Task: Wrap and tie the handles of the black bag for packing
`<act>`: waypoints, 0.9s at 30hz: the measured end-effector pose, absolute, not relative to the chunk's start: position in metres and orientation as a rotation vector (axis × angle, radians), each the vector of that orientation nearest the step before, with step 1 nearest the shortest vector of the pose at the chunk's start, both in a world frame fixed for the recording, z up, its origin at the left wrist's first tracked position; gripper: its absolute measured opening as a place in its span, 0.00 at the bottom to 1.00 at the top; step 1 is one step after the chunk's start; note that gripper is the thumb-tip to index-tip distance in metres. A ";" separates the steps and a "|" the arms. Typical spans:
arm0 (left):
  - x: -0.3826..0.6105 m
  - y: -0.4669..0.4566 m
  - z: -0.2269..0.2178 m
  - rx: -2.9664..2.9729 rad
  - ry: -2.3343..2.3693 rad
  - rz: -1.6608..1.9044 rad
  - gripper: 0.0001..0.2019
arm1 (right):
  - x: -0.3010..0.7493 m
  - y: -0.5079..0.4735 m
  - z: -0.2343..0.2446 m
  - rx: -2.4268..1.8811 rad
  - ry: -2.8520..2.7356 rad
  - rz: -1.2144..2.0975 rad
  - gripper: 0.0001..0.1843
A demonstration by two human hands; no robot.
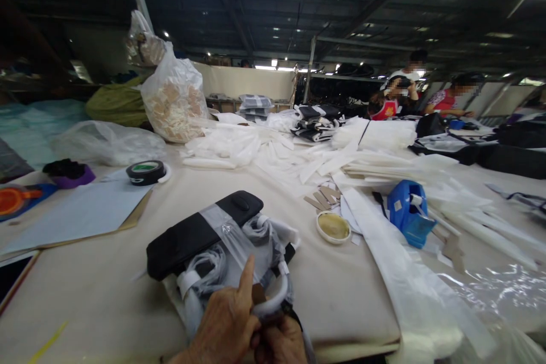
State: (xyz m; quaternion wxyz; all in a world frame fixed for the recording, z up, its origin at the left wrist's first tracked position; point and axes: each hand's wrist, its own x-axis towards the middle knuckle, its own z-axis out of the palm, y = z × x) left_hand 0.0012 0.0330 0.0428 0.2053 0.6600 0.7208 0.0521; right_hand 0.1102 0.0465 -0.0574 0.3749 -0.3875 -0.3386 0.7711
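A folded black bag (183,239) lies on the table in front of me, with a band of clear tape or film across it. Its looped handles or cords are wrapped in clear plastic, and one pale wrapped handle (275,298) curves toward my hands. My left hand (226,318) is at the bag's near edge, index finger raised, the other fingers curled in a pinch. Beside it, my right hand (284,341) is closed just below the handle, the fingertips of both hands meeting. A small brown piece (258,294) shows between the left hand and handle. What the fingers grip is hidden.
A round dish of yellowish paste (333,226) and a blue tape dispenser (409,213) stand to the right. White plastic strips (375,239) run along that side. A black tape roll (146,172) sits on paper sheets (85,210) at left. Two people work at the back right.
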 end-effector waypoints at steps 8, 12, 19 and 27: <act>0.003 0.032 0.056 1.741 1.987 0.302 0.13 | 0.111 0.045 -0.046 -0.990 -0.790 1.964 0.14; 0.004 0.031 0.050 1.838 2.017 0.190 0.10 | 0.109 0.037 -0.047 -0.972 -0.708 1.912 0.16; 0.006 0.028 0.042 2.004 2.034 0.035 0.11 | 0.108 0.027 -0.055 -1.051 -0.588 1.751 0.23; 0.004 0.026 0.035 2.069 2.009 0.089 0.11 | 0.103 0.028 -0.047 -1.078 -0.522 1.722 0.19</act>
